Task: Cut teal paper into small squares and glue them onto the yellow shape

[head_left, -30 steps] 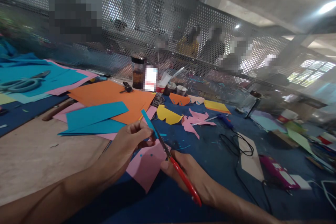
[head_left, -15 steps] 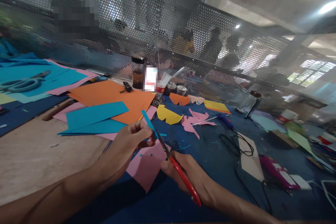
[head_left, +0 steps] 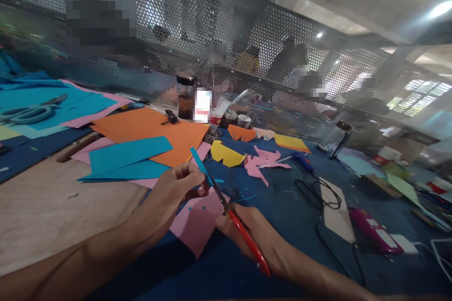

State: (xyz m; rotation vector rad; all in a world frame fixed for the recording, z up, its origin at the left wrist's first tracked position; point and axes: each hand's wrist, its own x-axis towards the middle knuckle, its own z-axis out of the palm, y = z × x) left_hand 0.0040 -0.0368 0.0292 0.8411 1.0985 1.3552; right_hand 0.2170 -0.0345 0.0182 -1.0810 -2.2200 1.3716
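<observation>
Between the thumb and fingers of my left hand (head_left: 185,181) is a narrow blue paper strip (head_left: 198,160), its upper end sticking up past the fingertips. My right hand (head_left: 247,225) grips red-handled scissors (head_left: 245,235), whose blades point up and left and lie along the strip. How far the blades are apart I cannot tell. Under both hands lies a pink paper sheet (head_left: 196,230) with tiny blue scraps on it. Close by are a yellow cut paper piece (head_left: 228,154) and a pink paper pinwheel shape (head_left: 263,162).
Folded blue paper (head_left: 129,157) and orange sheets (head_left: 148,127) lie left of centre. Grey-green scissors (head_left: 31,110) rest far left. A glue gun (head_left: 303,162) and black cable are to the right, near a purple case (head_left: 376,230). A perforated metal screen (head_left: 169,47) stands behind.
My hands, the strip and the scissors look almost the same as before. Behind the screen, blurred people have shifted slightly.
</observation>
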